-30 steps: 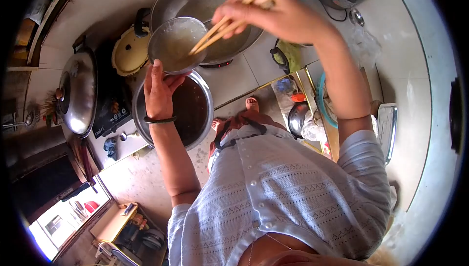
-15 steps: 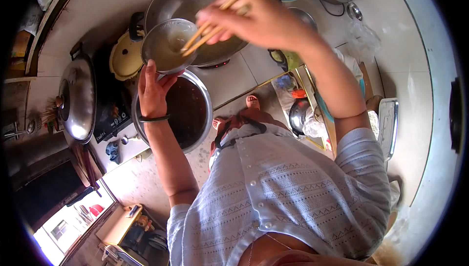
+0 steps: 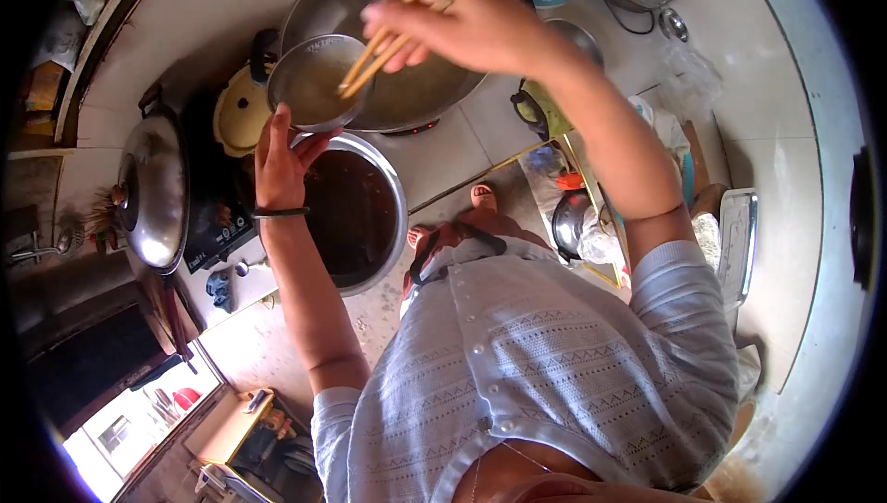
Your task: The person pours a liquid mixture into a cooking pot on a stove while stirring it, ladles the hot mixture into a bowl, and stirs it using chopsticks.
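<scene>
Bowl [image 3: 317, 48] of cloudy liquid [image 3: 312, 89] in curled left hand [image 3: 282, 166], chopsticks [image 3: 376, 66] in closed right hand [image 3: 448, 24], dark liquid [image 3: 349, 217] in basin [image 3: 401, 217]

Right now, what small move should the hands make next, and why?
Probably one gentle circle of the pale wooden chopsticks inside the small round metal bowl: the right hand grips them with their tips inside it, cloudy-looking contents show there, and the left hand supports the bowl from the near side.
</scene>
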{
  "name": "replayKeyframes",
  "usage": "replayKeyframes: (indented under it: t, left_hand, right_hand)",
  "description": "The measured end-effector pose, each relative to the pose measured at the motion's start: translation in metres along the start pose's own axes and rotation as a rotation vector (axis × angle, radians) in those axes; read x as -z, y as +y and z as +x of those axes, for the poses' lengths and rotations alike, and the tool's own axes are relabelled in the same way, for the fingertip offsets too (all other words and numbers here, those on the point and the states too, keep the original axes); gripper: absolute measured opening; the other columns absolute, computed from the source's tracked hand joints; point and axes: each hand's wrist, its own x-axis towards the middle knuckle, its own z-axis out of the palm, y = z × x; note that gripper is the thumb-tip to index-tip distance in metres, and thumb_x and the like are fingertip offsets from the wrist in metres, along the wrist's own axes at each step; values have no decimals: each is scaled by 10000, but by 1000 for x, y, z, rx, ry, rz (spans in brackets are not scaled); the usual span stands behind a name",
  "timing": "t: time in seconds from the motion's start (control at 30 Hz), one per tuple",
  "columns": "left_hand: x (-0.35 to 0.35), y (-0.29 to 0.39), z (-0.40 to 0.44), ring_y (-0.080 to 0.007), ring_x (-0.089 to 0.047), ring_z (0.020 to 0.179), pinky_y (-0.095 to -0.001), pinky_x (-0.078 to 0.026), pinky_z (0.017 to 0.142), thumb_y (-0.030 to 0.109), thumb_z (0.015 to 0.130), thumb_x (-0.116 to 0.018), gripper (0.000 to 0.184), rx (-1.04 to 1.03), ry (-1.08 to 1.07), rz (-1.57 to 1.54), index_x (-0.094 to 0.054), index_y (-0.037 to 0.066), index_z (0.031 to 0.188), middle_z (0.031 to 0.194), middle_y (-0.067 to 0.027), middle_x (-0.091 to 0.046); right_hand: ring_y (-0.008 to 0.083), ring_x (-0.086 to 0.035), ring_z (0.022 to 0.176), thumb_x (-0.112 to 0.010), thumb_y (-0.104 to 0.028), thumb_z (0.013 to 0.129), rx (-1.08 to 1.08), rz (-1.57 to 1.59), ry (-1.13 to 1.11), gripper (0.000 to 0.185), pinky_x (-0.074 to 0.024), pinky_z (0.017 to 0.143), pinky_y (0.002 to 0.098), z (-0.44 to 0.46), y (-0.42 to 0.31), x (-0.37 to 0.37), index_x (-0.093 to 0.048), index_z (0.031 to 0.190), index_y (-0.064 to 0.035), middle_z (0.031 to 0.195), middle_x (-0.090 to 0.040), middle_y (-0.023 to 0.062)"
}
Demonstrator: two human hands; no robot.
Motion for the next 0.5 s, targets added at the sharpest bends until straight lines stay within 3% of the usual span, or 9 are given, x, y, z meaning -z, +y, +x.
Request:
replayKeyframes:
  t: [0.07, 0.13, 0.2, 0.33, 0.37, 0.47, 0.5]
  left_hand:
    - [0, 3, 10, -271, -716, 839, -255, -558, 685, 451, 944, -577, 506, -54, -3, 41, -557, 28, 1222, 1046, -155, -673]
    - [-1, 10, 28, -266, -717, 805, -251, -554, 660, 456, 931, -595, 492, -3, 23, 86, -571, 34, 1183, 998, -137, -672]
    - [-1, 21, 44, -259, -717, 783, -249, -550, 644, 458, 920, -609, 476, 36, 41, 119, -582, 38, 1143, 945, -117, -668]
    - [5, 35, 75, -238, -710, 707, -225, -532, 569, 467, 894, -640, 485, 99, 24, 188, -590, 13, 1057, 838, -101, -650]
    - [3, 38, 82, -236, -707, 688, -219, -525, 550, 469, 890, -645, 494, 102, -5, 215, -590, 5, 1051, 840, -108, -652]
    - [-3, 50, 108, -232, -699, 644, -204, -507, 504, 477, 881, -655, 535, 88, -68, 369, -578, -18, 1070, 864, -138, -658]
    - [-5, 56, 115, -231, -696, 631, -199, -501, 490, 480, 878, -657, 551, 79, -82, 433, -572, -25, 1083, 874, -150, -660]
  right_hand:
    - [137, -717, 705, -547, -319, 987, -148, -109, 71, 401, -561, 573, 239, 7, 0, 21, -686, 941, 55, 809, -727, 138]
    - [135, -716, 708, -571, -341, 971, -66, -13, 145, 400, -559, 575, 228, 25, 34, 8, -687, 963, 42, 800, -724, 136]
    - [138, -715, 696, -571, -328, 968, -6, 166, 80, 390, -559, 582, 232, 26, 35, -9, -685, 961, 45, 802, -725, 127]
    - [200, -727, 822, -549, -312, 991, -252, 116, 0, 403, -587, 688, 265, 33, 42, 30, -652, 1074, 69, 923, -715, 175]
    - [206, -728, 815, -546, -318, 990, -253, 27, 86, 419, -584, 687, 258, 39, 57, 26, -651, 1049, 83, 917, -714, 180]
    - [207, -730, 796, -545, -317, 990, -88, 209, 186, 416, -581, 672, 254, 44, 81, -5, -655, 1020, 83, 920, -716, 175]
    - [206, -729, 801, -544, -316, 991, -126, 222, 181, 410, -580, 678, 254, 46, 83, -1, -657, 1019, 77, 921, -716, 167]
